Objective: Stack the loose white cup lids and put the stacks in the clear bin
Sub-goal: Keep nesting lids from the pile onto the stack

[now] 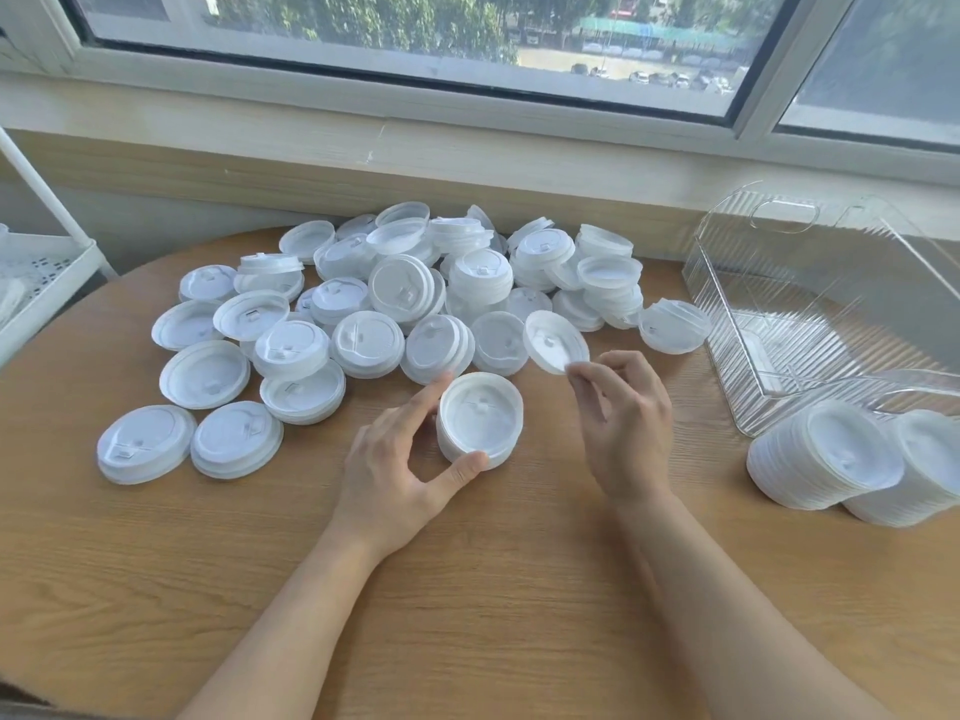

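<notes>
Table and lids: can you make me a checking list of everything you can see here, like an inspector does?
Surface: round wooden table, wood-grain top.
Job's things: big heap of loose white lids at the back; small stack in front; two tall stacks lying beside the clear bin, which looks empty of lids.
Clutter: nothing seen beyond the lids.
Hands: left hand holds the small stack between thumb and fingers; right hand pinches a single lid, tilted.
Cables: nothing seen.
Surroundings: window over a sill; white rack at left.
</notes>
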`<state>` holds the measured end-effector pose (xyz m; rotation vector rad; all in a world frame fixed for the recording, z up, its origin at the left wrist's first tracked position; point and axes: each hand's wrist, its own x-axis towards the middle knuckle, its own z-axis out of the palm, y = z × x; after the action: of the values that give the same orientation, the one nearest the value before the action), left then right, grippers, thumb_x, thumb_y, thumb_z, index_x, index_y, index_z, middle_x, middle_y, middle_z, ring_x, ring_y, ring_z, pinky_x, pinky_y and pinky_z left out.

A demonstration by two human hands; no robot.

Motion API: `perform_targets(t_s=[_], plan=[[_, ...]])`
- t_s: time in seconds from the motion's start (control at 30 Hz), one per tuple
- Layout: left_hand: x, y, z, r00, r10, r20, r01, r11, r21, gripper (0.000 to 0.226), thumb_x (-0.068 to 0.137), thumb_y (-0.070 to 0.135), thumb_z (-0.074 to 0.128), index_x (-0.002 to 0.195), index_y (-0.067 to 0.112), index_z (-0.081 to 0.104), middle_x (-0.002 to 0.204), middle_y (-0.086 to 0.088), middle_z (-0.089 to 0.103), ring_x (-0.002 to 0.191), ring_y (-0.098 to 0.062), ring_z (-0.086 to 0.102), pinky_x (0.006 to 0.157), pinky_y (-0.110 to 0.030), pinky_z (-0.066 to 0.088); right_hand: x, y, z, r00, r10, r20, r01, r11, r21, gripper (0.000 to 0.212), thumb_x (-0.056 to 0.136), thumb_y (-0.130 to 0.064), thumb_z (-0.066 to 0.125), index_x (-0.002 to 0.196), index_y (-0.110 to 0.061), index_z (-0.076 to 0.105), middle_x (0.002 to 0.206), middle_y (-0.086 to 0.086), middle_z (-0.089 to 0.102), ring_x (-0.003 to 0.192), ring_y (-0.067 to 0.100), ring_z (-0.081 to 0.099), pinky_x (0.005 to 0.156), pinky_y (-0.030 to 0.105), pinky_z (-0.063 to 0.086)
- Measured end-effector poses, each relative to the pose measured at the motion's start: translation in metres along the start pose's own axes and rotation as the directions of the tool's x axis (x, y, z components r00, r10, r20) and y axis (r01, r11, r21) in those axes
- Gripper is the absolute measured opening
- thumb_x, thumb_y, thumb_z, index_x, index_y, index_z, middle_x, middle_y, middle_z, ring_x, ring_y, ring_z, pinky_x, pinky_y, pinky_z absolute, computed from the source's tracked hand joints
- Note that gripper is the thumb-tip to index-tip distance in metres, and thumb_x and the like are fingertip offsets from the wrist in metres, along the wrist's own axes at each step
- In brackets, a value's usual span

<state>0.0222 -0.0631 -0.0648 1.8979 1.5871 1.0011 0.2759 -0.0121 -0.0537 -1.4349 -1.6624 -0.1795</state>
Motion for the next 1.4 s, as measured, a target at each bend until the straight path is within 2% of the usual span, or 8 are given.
perform_targets(t_s=[0.23,0.4,0.57,0.73,0.93,1.07,1.27,1.4], plan=[[-0.002,0.003,-0.003,1.0,-0.014,-0.004,0.014,1.0,-0.017,0.089,0.075,0.084,0.06,0.154,0.054,0.035,0.119,0.029,0.06,0.116,0.009,0.051,0.105,-0.027,0.036,-0.026,-0.041,-0.025,0.926,-0.372,0.066,0.371,0.928,0.024,0.01,0.095,-0.012,0.078,0.102,-0.019,0.081,0.097,-0.003,0.066,0.076,0.017,0.055,0.067,0.038,0.043],[-0.001,0.003,-0.003,1.0,0.003,0.002,-0.003,1.0,-0.02,0.093,0.075,0.086,0.062,0.156,0.048,0.036,0.122,0.022,0.066,0.114,0.001,0.058,0.107,-0.035,0.041,-0.031,-0.043,-0.027,0.892,-0.437,0.118,0.438,0.899,0.014,0.016,0.096,-0.008,0.075,0.105,-0.021,0.08,0.099,-0.003,0.065,0.077,0.017,0.055,0.069,0.04,0.045],[-0.002,0.004,-0.003,1.0,0.016,-0.005,-0.016,0.996,-0.085,0.089,0.079,0.084,0.059,0.157,0.048,0.036,0.127,0.025,0.064,0.119,-0.001,0.059,0.108,-0.045,0.045,-0.029,-0.052,-0.027,0.945,-0.179,0.274,0.128,0.973,0.192,0.037,0.105,-0.033,0.056,0.14,-0.025,0.065,0.122,-0.005,0.055,0.106,0.013,0.057,0.092,0.04,0.047],[-0.001,-0.001,-0.001,0.998,0.056,0.01,-0.054,0.987,-0.149,0.066,0.097,0.075,0.044,0.157,0.052,0.034,0.141,0.026,0.059,0.13,-0.007,0.056,0.109,-0.051,0.046,-0.026,-0.053,-0.013,0.882,-0.008,0.471,-0.116,0.965,0.235,0.049,0.109,-0.054,0.035,0.155,-0.039,0.046,0.135,-0.013,0.045,0.127,0.01,0.05,0.106,0.047,0.045],[-0.002,0.002,-0.001,0.999,0.037,-0.001,-0.037,0.996,-0.082,0.063,0.097,0.07,0.044,0.157,0.053,0.034,0.138,0.033,0.056,0.13,0.005,0.05,0.113,-0.043,0.04,-0.03,-0.05,-0.005,0.862,0.032,0.505,-0.177,0.954,0.241,0.053,0.107,-0.057,0.038,0.155,-0.036,0.048,0.136,-0.013,0.048,0.126,0.009,0.052,0.107,0.044,0.046],[-0.002,0.003,-0.001,0.999,0.049,-0.007,-0.049,0.994,-0.1,0.062,0.099,0.061,0.048,0.158,0.051,0.031,0.138,0.025,0.056,0.126,-0.005,0.057,0.11,-0.043,0.044,-0.029,-0.051,-0.004,0.86,0.035,0.509,-0.181,0.954,0.24,0.051,0.107,-0.056,0.042,0.154,-0.037,0.048,0.134,-0.016,0.047,0.121,0.009,0.055,0.106,0.042,0.046],[-0.002,0.003,-0.001,0.998,0.057,-0.006,-0.057,0.998,-0.04,0.057,0.101,0.062,0.042,0.157,0.053,0.033,0.145,0.035,0.049,0.135,0.01,0.044,0.11,-0.023,0.031,-0.028,-0.049,-0.003,0.872,0.028,0.489,-0.172,0.952,0.253,0.048,0.108,-0.051,0.044,0.153,-0.036,0.049,0.133,-0.014,0.049,0.113,0.01,0.057,0.101,0.041,0.049],[-0.002,0.001,0.0,0.999,0.043,-0.007,-0.043,0.996,-0.079,0.059,0.101,0.065,0.041,0.158,0.052,0.033,0.144,0.03,0.054,0.133,0.004,0.05,0.114,-0.039,0.039,-0.029,-0.051,-0.003,0.886,0.029,0.463,-0.175,0.945,0.276,0.046,0.109,-0.048,0.046,0.151,-0.033,0.052,0.13,-0.014,0.051,0.109,0.011,0.059,0.099,0.04,0.05]])
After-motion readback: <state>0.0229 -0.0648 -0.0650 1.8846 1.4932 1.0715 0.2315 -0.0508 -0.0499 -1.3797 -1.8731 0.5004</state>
